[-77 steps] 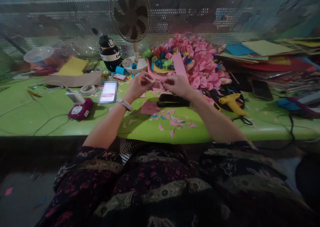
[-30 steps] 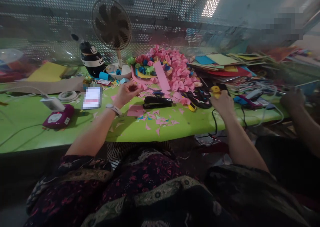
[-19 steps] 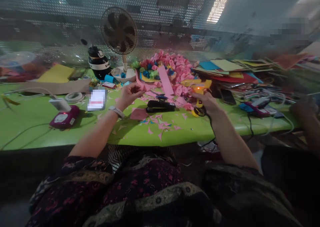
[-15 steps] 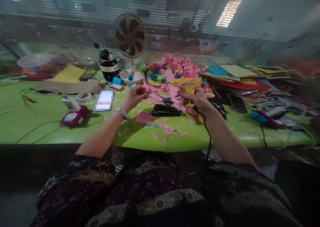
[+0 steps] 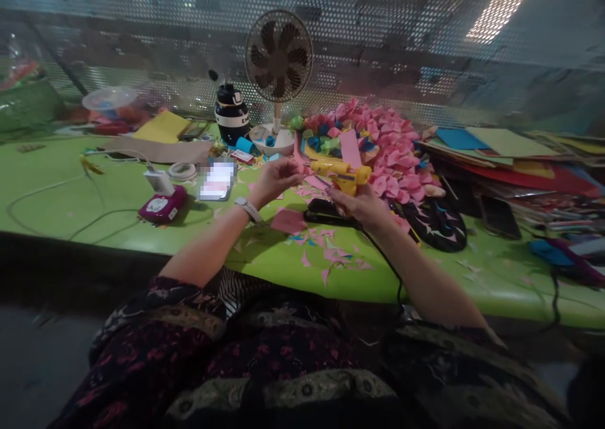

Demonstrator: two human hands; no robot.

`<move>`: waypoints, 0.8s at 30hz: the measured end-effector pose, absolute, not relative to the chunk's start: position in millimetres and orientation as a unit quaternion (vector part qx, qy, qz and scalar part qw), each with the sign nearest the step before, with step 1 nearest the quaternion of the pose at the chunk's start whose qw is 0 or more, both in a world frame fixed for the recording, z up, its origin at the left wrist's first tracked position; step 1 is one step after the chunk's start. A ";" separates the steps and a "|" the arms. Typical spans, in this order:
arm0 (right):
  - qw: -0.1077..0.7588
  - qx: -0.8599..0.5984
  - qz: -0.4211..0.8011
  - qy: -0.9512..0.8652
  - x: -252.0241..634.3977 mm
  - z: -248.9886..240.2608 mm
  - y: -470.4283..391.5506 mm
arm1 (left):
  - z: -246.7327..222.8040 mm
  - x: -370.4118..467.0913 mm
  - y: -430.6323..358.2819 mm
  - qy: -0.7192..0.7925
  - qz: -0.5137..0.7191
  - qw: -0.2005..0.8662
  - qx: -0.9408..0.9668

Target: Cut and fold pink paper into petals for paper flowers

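Note:
My right hand [image 5: 363, 205] is wrapped round the handle of a yellow hot glue gun [image 5: 343, 172], its nozzle pointing left. A black cord runs down from the gun past my wrist. My left hand [image 5: 280, 180], with a pale watch on the wrist, pinches a pink paper piece [image 5: 299, 154] at the nozzle tip. Whether the tip touches the paper I cannot tell. Below the hands lie a black stapler [image 5: 321, 211], partly covered by my right hand, and a flat pink paper sheet [image 5: 288, 219]. Behind the gun is a heap of folded pink paper pieces [image 5: 394, 145].
Paper scraps [image 5: 331, 252] litter the green table near its front edge. A phone [image 5: 218, 180] and a purple power adapter [image 5: 163, 205] lie left. Behind stand a black bottle [image 5: 231, 117] and a fan [image 5: 278, 56]. Coloured sheets [image 5: 501, 148] are stacked right, near a black pouch-like item [image 5: 439, 226].
The glue gun has come left and down, its nozzle now at the paper in my left hand. The view has shifted, so the table things sit at other places in the picture.

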State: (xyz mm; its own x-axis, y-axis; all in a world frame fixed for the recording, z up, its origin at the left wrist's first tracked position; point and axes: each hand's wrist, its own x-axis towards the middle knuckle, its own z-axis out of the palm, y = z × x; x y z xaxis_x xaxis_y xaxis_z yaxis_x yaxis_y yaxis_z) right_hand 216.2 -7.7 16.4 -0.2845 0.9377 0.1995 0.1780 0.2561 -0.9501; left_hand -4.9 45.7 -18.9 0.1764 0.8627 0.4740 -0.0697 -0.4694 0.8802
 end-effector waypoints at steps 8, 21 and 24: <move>0.435 -0.423 0.428 -0.670 218.1 8.5 -1.6 | -19.7 -7.0 49.4 0.306 0.564 0.419 0.642; 0.459 -0.410 0.412 -0.672 216.2 2.7 0.8 | -17.3 -3.4 47.2 0.302 0.578 0.312 0.692; 0.453 -0.413 0.424 -0.666 217.2 -0.6 1.3 | -17.2 -3.3 47.3 0.297 0.577 0.315 0.692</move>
